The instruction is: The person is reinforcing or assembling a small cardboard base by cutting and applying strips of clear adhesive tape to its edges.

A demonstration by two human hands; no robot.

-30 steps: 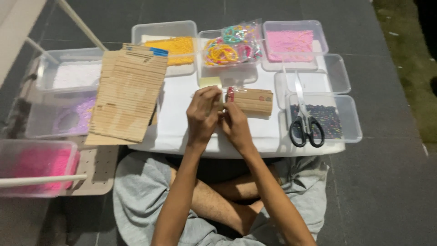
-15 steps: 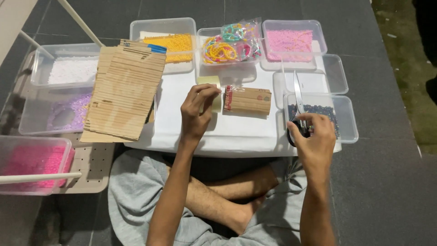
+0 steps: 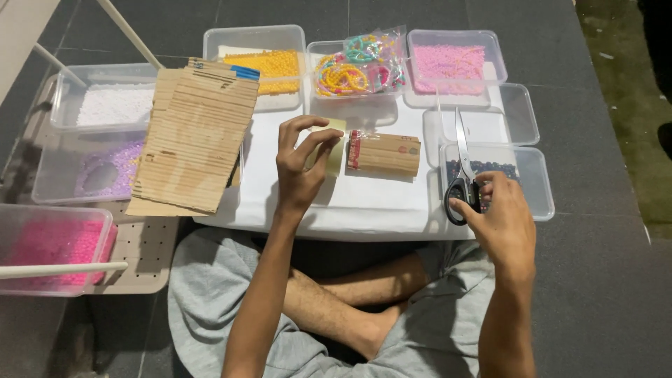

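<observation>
- Far tubs: yellow beads (image 3: 276,63), pink beads (image 3: 448,61).
- Left hand (image 3: 301,168) fingers pinch pale card (image 3: 334,150), as before.
- Right hand (image 3: 498,220) fingers now closed on scissors (image 3: 463,175) handles.

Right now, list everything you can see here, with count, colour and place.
Scissors: one, black handles, right, on a tub.
Stick bundle: one, tan, centre.
Yellow slip: one, at left fingertips.
Cardboard stack: one, brown, left.
Bead tubs: white, purple, pink, yellow, pale pink, dark.
Bracelet bag: one, multicoloured, top centre.
White board: one, underneath.
Left hand: pinching the slip.
Right hand: on the scissor handles.
</observation>
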